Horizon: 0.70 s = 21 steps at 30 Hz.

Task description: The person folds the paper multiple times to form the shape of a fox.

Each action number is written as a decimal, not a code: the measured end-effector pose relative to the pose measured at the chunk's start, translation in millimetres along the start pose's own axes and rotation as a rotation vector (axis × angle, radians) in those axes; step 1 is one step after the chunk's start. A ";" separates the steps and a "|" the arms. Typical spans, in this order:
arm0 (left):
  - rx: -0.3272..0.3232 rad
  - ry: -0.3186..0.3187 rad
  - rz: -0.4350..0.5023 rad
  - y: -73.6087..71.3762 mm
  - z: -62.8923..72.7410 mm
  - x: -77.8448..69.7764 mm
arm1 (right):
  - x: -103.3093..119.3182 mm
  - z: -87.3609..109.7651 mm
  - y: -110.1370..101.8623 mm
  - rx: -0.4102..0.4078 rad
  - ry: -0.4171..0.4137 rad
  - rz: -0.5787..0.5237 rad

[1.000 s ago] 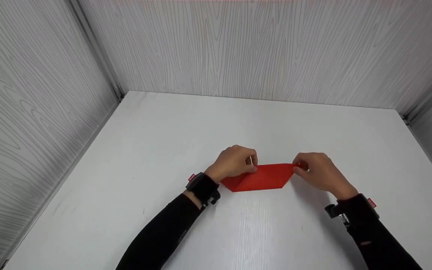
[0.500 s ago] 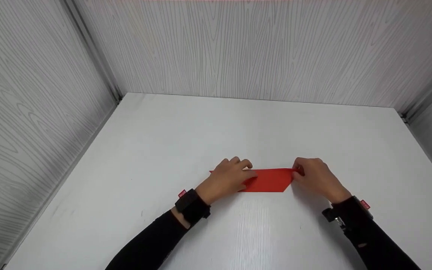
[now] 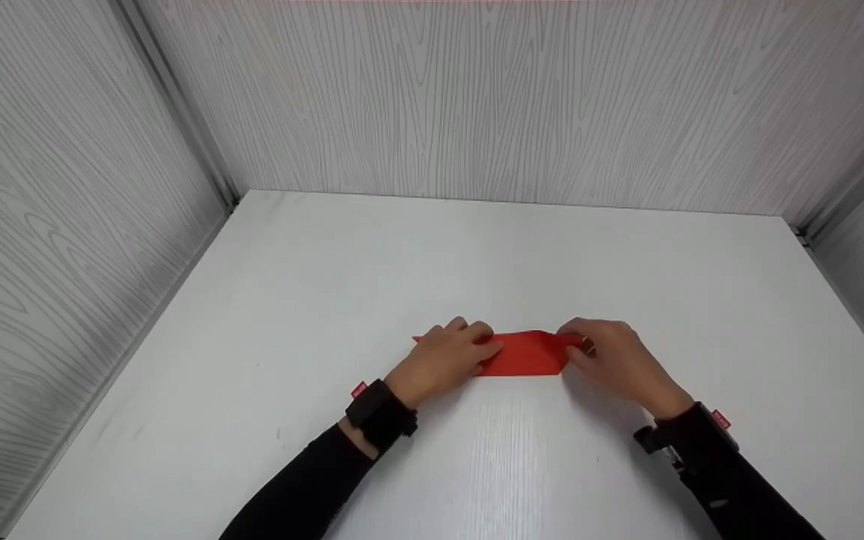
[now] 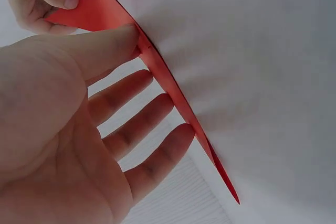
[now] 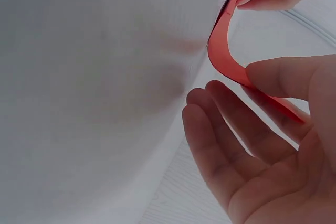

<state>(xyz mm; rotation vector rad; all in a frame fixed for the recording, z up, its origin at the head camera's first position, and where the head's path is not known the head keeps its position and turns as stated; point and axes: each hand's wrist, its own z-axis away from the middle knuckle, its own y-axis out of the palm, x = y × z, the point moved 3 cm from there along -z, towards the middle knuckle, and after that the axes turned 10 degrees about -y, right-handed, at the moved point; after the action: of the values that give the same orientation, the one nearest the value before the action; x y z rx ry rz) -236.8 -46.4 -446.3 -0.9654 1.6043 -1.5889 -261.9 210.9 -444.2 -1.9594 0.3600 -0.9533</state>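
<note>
A folded strip of red paper (image 3: 522, 354) lies crosswise at the middle of the white table, its pointed left tip showing beyond my left hand. My left hand (image 3: 443, 358) holds the paper down near its left part. In the left wrist view, the thumb (image 4: 118, 45) touches the paper and the other fingertips meet its edge. At the other end my right hand (image 3: 616, 360) pinches the paper between thumb and forefinger. The right wrist view shows this end of the paper (image 5: 223, 56) bending in a curve. The part under my left hand is hidden.
The white tabletop (image 3: 327, 270) extends around both hands. A grey wood-grain panel (image 3: 439, 97) stands behind it, with another panel (image 3: 49, 247) along the left side. Black camera bands (image 3: 381, 414) sit on both wrists.
My left hand has shifted left and lower, from pinching the paper's far edge to lying over it. My right hand has moved slightly left, and the paper's right end now bends up.
</note>
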 end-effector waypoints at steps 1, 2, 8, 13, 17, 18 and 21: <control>-0.005 0.002 -0.011 0.0 0.4 -0.1 | 1.8 0.0 1.2 0.001 -0.021 -0.017; -0.009 0.003 -0.021 0.0 0.6 -0.3 | 3.7 0.0 2.1 0.001 -0.042 -0.032; -0.009 0.015 -0.088 1.3 -1.1 -2.6 | 14.0 -0.9 3.2 -0.016 -0.146 -0.052; -0.010 0.023 -0.137 2.1 -3.7 -3.2 | 18.7 -2.0 4.6 -0.030 -0.202 -0.016; -0.011 0.023 -0.163 0.1 -3.1 -4.6 | 21.2 -2.6 10.8 0.027 -0.243 -0.020; -0.006 0.020 -0.163 -0.7 -2.8 -5.0 | 22.1 -2.7 12.3 0.045 -0.249 -0.024; 0.010 0.012 -0.154 -1.5 -1.9 -5.9 | 25.6 -2.7 16.3 0.106 -0.263 -0.045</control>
<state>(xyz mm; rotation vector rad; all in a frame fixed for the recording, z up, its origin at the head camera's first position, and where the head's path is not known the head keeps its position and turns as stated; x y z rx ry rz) -235.5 -40.3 -445.0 -1.0986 1.5600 -1.7067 -245.1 185.5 -444.5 -1.9719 0.1134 -0.7155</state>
